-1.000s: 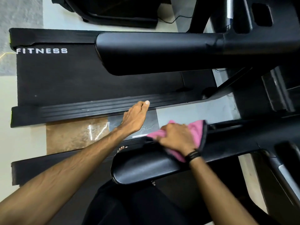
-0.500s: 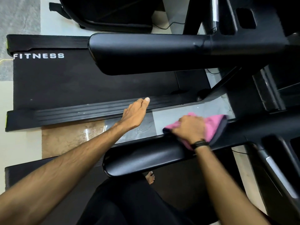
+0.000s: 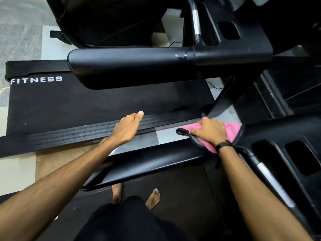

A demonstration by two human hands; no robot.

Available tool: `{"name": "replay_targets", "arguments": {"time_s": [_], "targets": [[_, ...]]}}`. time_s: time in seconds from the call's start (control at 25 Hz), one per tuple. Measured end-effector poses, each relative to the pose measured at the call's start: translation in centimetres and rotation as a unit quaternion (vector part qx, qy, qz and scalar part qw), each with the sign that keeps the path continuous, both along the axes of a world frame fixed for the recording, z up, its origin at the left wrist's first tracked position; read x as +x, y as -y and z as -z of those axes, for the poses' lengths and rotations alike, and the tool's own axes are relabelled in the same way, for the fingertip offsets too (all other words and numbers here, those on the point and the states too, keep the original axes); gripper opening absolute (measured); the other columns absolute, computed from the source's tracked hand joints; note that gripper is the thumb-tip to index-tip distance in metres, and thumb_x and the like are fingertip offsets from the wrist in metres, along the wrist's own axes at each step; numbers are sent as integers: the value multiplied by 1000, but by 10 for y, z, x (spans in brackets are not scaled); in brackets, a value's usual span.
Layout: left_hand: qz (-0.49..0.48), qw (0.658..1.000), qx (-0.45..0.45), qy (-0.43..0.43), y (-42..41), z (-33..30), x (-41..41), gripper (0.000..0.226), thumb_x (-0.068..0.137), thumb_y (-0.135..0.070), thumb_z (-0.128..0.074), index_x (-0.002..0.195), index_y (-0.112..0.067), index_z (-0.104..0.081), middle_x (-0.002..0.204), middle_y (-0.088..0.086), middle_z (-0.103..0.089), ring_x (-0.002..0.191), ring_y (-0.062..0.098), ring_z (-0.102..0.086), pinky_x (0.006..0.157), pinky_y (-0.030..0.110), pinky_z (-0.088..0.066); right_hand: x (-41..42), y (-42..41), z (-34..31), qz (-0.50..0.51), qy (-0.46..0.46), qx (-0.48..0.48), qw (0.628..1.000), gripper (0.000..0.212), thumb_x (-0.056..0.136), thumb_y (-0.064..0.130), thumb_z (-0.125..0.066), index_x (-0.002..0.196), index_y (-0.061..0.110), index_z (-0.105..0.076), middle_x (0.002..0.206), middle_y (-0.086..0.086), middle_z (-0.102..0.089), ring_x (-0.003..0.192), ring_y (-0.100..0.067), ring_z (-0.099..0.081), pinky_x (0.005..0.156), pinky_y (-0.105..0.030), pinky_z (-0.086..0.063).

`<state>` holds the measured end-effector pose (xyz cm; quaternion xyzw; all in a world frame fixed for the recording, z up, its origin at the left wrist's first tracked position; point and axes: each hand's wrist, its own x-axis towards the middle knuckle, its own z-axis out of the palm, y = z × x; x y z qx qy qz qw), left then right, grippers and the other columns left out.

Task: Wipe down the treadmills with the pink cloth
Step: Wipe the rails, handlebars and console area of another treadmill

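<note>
The largest thing in view was the neighbouring black treadmill with its wide dark belt [image 3: 90, 105] printed FITNESS near the left edge, its ribbed side rail running along the belt's near edge. Above the belt hung that machine's long, rounded black padded handrail [image 3: 132, 66]. Nearer the person lay a second black padded handrail [image 3: 147, 166], belonging to the treadmill the person stood on, its long axis running from lower left up to the right, where it joined the black plastic console housing [image 3: 281, 136].

At that upper right end of the near handrail sat the pink cloth with a dark grey border [image 3: 206, 138], draped over the rail's top and far edge. The right hand [image 3: 211, 133] pressed down on it, fingers curled over the fabric and gripping it against the rail; a black wristband showed at the wrist. The left hand [image 3: 127, 128] was stretched out over the gap between the machines, fingers relaxed and together, holding nothing; whether it touched the ribbed rail could not be told.

Judging from this, most of the near handrail's unwiped-looking length lay down and to the left of the cloth, so the next stroke would likely run along that axis, with the right hand alone placed to make it.
</note>
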<state>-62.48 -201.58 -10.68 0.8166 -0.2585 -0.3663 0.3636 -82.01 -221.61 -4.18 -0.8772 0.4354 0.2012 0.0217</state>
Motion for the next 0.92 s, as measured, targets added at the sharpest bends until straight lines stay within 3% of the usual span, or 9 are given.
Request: {"name": "replay_targets", "arguments": {"time_s": [0.12, 0.24, 0.36, 0.44, 0.56, 0.68, 0.8, 0.92], "targets": [[-11, 1000, -2, 7, 9, -8, -20, 73, 78, -83, -13, 99, -32, -61, 102, -1, -68, 111, 28, -59, 104, 52, -43, 38, -37, 18, -77, -14, -13, 997, 46, 87, 57, -55, 108, 20, -72, 110, -8, -71, 111, -30, -61, 90, -38, -40], [-17, 999, 5, 31, 17, -15, -40, 76, 78, -79, -12, 100, -28, -63, 98, -3, -68, 107, 29, -59, 103, 51, -42, 21, -96, 20, -200, 164, -6, 966, 34, 88, 50, -54, 98, 23, -73, 91, -8, -68, 93, -30, -60, 78, -41, -36], [-26, 999, 14, 45, 20, -18, -48, 83, 76, -79, -8, 106, -26, -64, 104, -3, -68, 110, 30, -57, 105, 52, -40, -41, -66, 7, -255, 324, 69, 909, 35, 83, 55, -62, 105, 30, -73, 85, -2, -65, 82, -22, -57, 77, -40, -41], [-35, 998, 14, 43, 19, -20, -49, 81, 77, -80, -8, 105, -26, -63, 101, -5, -67, 107, 28, -59, 104, 53, -40, -62, -8, -5, -207, 294, 99, 928, 33, 79, 54, -70, 103, 32, -74, 85, -2, -70, 82, -20, -61, 76, -38, -45], [-54, 997, 11, 48, 15, -17, -47, 84, 77, -80, -7, 102, -23, -62, 98, -3, -67, 104, 28, -60, 103, 53, -41, -44, 50, -4, -68, 100, 51, 991, 42, 82, 60, -66, 111, 31, -72, 107, -3, -73, 105, -28, -65, 88, -38, -43], [-38, 998, 24, 53, 17, -9, -47, 86, 76, -81, -5, 102, -22, -62, 104, -1, -67, 109, 29, -57, 104, 53, -39, 11, 19, 25, -88, -16, 27, 996, 47, 86, 58, -58, 113, 21, -70, 118, -10, -70, 113, -30, -63, 92, -37, -39], [-27, 999, 27, 38, 24, -1, -45, 85, 75, -81, -7, 105, -23, -62, 110, 2, -68, 114, 30, -57, 106, 52, -38, 23, -43, 31, -200, 91, 26, 975, 42, 85, 59, -53, 104, 26, -72, 102, -3, -70, 100, -28, -62, 85, -39, -39], [-19, 1000, -3, 13, 35, 1, -36, 89, 74, -81, -8, 111, -21, -63, 115, 6, -68, 117, 31, -57, 106, 52, -39, -22, -42, 14, -225, 211, 96, 946, 49, 84, 68, -49, 117, 38, -68, 96, 8, -64, 93, -17, -55, 86, -37, -39]]}}
